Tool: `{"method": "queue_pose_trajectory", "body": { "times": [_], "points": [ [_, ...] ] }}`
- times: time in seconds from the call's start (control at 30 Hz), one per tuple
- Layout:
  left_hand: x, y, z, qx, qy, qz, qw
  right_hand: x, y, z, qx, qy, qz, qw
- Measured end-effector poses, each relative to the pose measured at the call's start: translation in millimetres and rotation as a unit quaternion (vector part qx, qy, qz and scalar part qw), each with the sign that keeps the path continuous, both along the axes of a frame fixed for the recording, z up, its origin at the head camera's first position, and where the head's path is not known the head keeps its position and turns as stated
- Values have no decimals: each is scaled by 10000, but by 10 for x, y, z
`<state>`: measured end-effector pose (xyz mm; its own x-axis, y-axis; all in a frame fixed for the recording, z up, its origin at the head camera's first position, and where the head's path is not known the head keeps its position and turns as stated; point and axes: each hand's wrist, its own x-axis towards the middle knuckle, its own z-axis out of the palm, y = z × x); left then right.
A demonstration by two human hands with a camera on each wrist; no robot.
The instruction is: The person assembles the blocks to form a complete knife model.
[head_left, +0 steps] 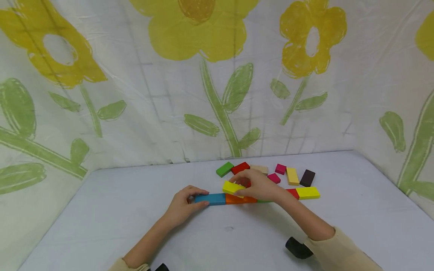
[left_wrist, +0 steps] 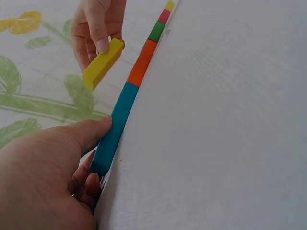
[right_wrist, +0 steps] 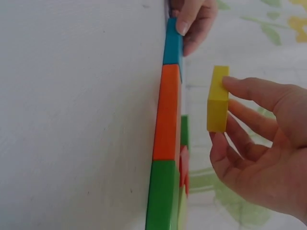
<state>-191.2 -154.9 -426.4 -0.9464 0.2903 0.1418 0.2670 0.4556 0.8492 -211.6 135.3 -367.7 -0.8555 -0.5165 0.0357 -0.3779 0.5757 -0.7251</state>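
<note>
A row of blocks lies end to end across the white table. From left to right come a blue block [head_left: 215,199], an orange block [head_left: 234,200], a green block [right_wrist: 161,191], a red block [head_left: 293,193] and a yellow block [head_left: 308,192]. My left hand [head_left: 181,206] holds the blue block's left end between thumb and fingers. Just above the orange block, my right hand [head_left: 259,186] pinches another yellow block [right_wrist: 218,100], apart from the row and slightly tilted. In the head view, my right hand and forearm hide part of the row.
Behind the row lie loose blocks: green [head_left: 225,169], red [head_left: 240,168], beige [head_left: 259,169], two pink [head_left: 280,169], pale yellow [head_left: 292,176] and dark brown [head_left: 307,178]. A white cloth [head_left: 152,113] with painted flowers hangs behind the table.
</note>
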Motion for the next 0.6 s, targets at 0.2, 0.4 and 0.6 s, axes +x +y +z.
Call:
{"method": "queue_pose_trajectory", "body": {
  "times": [0.2,0.4,0.6],
  "points": [
    [5,3,2,-38,-33,35,10000,99,130,-7,-210,82,227,9995],
    [14,4,18,4,-68,26,10000,202,278,-35,-356,16,303,9989],
    [19,5,21,-25,-60,37,10000,268,388,-38,-286,-74,369,9989]
  ]
}}
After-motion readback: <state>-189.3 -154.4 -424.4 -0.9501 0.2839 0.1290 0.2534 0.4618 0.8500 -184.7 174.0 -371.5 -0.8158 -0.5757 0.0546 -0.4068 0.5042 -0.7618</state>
